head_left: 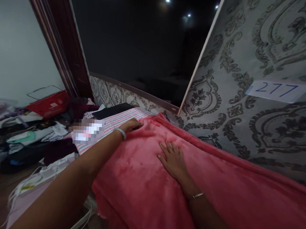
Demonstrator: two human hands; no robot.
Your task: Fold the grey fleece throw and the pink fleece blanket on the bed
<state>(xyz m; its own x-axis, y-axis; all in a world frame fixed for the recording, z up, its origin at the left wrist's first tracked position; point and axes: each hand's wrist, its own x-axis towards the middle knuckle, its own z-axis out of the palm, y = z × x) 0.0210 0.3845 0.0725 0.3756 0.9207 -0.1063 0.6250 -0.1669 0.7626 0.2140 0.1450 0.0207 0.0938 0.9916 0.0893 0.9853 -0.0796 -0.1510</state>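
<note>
A coral-pink plush blanket (145, 168) is spread over a raised surface in front of me, its far edge folded over along the wall side. At its far left part, my left hand (132, 125) is closed with curled fingers on the blanket's edge, the fingertips partly hidden. My right hand (172, 158) lies flat on the middle of the blanket, fingers spread and pressing on the pile. Under the blanket's left edge shows a striped pink, grey and white cloth (124, 118).
A large dark television (146, 42) hangs on the patterned wall (231, 132). A paper marked 277 (277, 91) is stuck at the right. Piled clothes (39, 136) and a red basket (51, 104) stand at the left. White cords (23, 189) lie at the lower left.
</note>
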